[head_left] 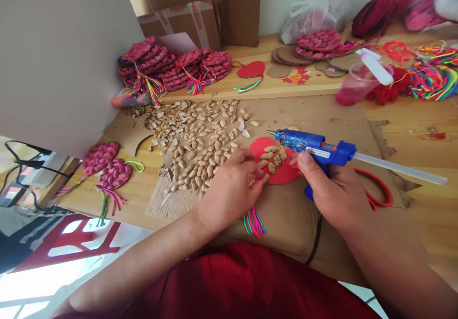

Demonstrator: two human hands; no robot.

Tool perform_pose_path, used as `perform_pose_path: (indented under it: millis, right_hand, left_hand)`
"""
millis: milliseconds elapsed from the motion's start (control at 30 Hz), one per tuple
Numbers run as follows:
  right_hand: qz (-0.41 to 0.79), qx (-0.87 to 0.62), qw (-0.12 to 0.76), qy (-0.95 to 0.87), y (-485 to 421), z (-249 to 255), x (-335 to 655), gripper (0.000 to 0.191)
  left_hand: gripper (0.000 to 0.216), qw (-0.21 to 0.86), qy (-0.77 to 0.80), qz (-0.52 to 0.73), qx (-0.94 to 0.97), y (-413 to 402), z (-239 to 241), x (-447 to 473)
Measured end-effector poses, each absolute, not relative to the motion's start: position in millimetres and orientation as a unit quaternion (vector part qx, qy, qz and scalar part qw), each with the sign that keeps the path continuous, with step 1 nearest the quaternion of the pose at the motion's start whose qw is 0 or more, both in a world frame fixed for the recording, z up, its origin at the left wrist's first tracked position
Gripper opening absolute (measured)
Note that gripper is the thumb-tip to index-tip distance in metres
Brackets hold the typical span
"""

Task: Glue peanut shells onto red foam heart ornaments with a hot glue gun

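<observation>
So the person's got a blue glue gun (327, 148) gripped in the right hand (338, 187), nozzle aimed left over the far side of a red disc (286, 176), with a whitish glue stick (400, 167) poking way out the back. The disc lies in the middle of the scene on a cardboard sheet (282, 221) covering part of the wooden surface (429, 154), and a small cluster of peanuts (274, 159) sits on it. The left hand (234, 180) is at the disc's left edge, fingers curled in with a narrow gap at most; can't really tell if there's a nut pinched in there. A bright tassel (255, 222) shows just below that hand, on the near side.

Big loose spread of peanuts (200, 149) to the left, some empty shells mixed in. Farther back on the left are stacks of pinkish-red bumpy discs (168, 66) with tassels, and a tilted clear cup (358, 87) with pink stuff is far right.
</observation>
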State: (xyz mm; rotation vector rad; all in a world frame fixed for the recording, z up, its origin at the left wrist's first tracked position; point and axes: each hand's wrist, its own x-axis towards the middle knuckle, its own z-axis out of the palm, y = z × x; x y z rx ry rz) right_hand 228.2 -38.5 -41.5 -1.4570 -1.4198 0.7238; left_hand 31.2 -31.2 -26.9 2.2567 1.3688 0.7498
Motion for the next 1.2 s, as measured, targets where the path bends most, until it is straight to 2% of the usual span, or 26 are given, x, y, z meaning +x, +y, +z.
perform_pose_path:
  millis: [333,667,867,1067,1200]
  right_hand:
    - [0.305,-0.601,0.459,-0.579,-39.3,-42.6,228.9,0.047]
    - [0.294,-0.592,0.470,-0.585,-38.4,-42.8,228.9,0.043]
    - [0.298,-0.588,0.477,-0.582,-38.2,-44.0,230.0,0.041]
    - [0.294,-0.591,0.473,-0.583,-38.3,-42.3,229.8,0.043]
    - [0.318,-0.595,0.516,-0.527,-37.8,-49.8,231.1,0.040]
  left_hand:
    - [0.008,0.105,0.516,0.213,0.823,-33.4,-30.2,46.7]
    - [0.009,0.064,0.501,0.206,0.838,-34.4,-35.1,48.7]
    - [0.013,-0.008,0.475,0.160,0.865,-36.5,-29.5,45.2]
    - [0.012,-0.005,0.485,0.115,0.867,-33.7,-25.6,47.7]
    - [0.010,0.057,0.469,0.165,0.866,-32.2,-22.7,42.1]
